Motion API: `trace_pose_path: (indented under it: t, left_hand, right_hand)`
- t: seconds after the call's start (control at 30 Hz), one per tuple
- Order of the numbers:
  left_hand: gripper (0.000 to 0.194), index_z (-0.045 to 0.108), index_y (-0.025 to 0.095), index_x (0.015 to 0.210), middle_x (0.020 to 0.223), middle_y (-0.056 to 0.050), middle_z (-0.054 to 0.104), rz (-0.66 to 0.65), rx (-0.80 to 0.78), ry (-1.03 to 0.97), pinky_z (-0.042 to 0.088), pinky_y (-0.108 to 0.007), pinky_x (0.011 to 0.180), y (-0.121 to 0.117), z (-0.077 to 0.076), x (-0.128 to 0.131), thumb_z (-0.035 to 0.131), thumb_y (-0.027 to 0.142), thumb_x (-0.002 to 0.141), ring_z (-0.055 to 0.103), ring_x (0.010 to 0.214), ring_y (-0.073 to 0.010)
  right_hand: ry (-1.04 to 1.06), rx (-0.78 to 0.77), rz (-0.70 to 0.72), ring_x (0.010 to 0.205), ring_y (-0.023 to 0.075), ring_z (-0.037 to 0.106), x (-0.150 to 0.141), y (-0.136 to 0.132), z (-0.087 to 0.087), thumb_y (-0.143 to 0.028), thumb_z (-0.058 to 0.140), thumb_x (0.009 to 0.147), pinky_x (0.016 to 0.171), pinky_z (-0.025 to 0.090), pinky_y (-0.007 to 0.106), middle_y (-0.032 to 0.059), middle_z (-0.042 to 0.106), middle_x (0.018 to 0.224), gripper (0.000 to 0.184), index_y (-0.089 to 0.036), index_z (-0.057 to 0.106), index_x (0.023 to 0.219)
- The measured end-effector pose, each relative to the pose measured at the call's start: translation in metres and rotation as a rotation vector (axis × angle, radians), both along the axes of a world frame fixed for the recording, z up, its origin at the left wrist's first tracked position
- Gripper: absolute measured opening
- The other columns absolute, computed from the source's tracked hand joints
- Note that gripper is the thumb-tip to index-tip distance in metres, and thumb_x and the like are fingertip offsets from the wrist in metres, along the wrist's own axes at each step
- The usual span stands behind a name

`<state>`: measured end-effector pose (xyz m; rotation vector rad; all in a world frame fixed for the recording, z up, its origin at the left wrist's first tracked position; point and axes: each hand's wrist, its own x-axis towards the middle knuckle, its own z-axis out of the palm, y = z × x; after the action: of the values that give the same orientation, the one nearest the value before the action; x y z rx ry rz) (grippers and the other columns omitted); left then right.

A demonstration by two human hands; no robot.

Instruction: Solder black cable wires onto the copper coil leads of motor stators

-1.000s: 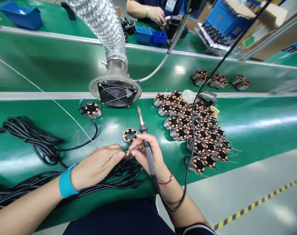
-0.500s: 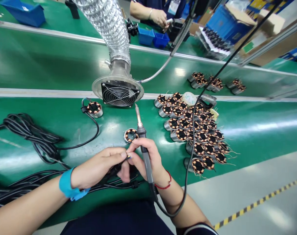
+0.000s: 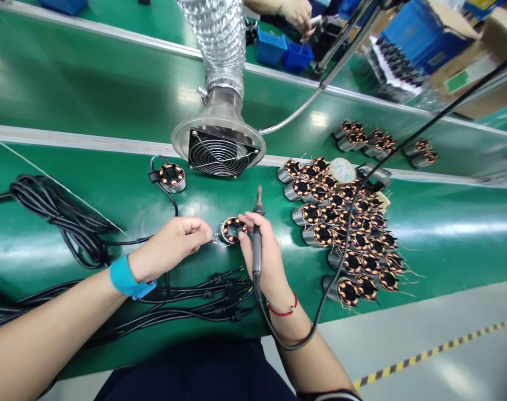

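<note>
In the head view my left hand (image 3: 173,245) is closed in a pinch at the left side of a motor stator (image 3: 232,230), a steel ring with copper windings. It grips the end of a black cable (image 3: 167,284), mostly hidden under the hand; thin wire tips show by the stator. My right hand (image 3: 264,250) holds a soldering iron (image 3: 257,245) against its palm, tip pointing away from me. The thumb and fingers of that hand also touch the stator's right side. Another stator (image 3: 172,176), with a cable attached, stands farther back on the left.
A fume extractor fan (image 3: 224,151) hangs behind the stator. Many stators (image 3: 349,223) stand in rows on the right, near a round white container (image 3: 342,170). Black cables (image 3: 211,303) lie in front, with a coiled bundle (image 3: 57,217) at left. A co-worker's hand (image 3: 297,14) shows beyond the partition.
Both hands have moved apart and forward to the stator, the left with the cable end. The right fingers now touch the stator, with the iron still held. The camera view has shifted.
</note>
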<state>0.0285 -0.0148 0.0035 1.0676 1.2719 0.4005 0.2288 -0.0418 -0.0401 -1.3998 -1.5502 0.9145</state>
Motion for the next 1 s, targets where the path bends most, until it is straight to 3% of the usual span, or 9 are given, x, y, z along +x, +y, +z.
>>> trace_pose_path:
  t: [0.17, 0.3, 0.4, 0.5, 1.0]
  left_hand:
    - [0.026, 0.059, 0.016, 0.076, 0.056, 0.006, 0.037, 0.014, -0.03, -0.027, 0.023, -0.02, 0.047, 0.001, -0.004, 0.001, 0.058, 0.041, 0.081, 0.031, 0.05, -0.007]
    - [0.027, 0.058, 0.015, 0.078, 0.055, 0.006, 0.036, 0.055, -0.048, -0.052, 0.022, -0.019, 0.046, 0.002, -0.008, 0.002, 0.059, 0.042, 0.082, 0.029, 0.05, -0.0062]
    - [0.026, 0.058, 0.015, 0.078, 0.055, 0.006, 0.037, 0.079, -0.048, -0.047, 0.022, -0.018, 0.046, 0.003, -0.008, 0.003, 0.06, 0.04, 0.081, 0.029, 0.049, -0.0059]
    - [0.023, 0.059, 0.015, 0.077, 0.054, 0.006, 0.037, 0.084, -0.04, -0.039, 0.022, -0.019, 0.045, 0.005, -0.008, 0.004, 0.059, 0.038, 0.081, 0.029, 0.047, -0.0055]
    - [0.021, 0.058, 0.015, 0.073, 0.052, 0.006, 0.036, 0.111, -0.051, -0.06, 0.02, -0.018, 0.043, 0.007, -0.007, 0.004, 0.06, 0.034, 0.079, 0.027, 0.045, -0.0044]
  right_hand:
    - [0.133, 0.154, 0.033, 0.103, 0.0182, 0.068, 0.001, -0.01, 0.007, -0.019, 0.046, 0.096, 0.099, 0.051, 0.043, 0.0023, 0.073, 0.101, 0.04, -0.03, 0.045, 0.135]
    - [0.091, 0.359, 0.019, 0.079, 0.0193, 0.069, 0.008, -0.021, 0.012, -0.021, 0.057, 0.089, 0.075, 0.058, 0.039, 0.0029, 0.071, 0.088, 0.04, -0.028, 0.055, 0.128]
    - [0.066, 0.468, -0.017, 0.061, 0.0166, 0.061, 0.01, -0.027, 0.009, -0.023, 0.06, 0.086, 0.056, 0.053, 0.033, 0.0015, 0.065, 0.074, 0.032, -0.026, 0.06, 0.117]
    - [0.093, 0.478, -0.01, 0.052, 0.0143, 0.055, 0.01, -0.031, 0.002, -0.027, 0.059, 0.085, 0.046, 0.047, 0.029, 0.0003, 0.061, 0.068, 0.026, -0.025, 0.059, 0.111]
    - [0.059, 0.442, -0.048, 0.054, 0.0156, 0.064, 0.006, -0.032, 0.001, -0.029, 0.058, 0.085, 0.05, 0.053, 0.03, 0.0022, 0.066, 0.07, 0.017, -0.024, 0.06, 0.102]
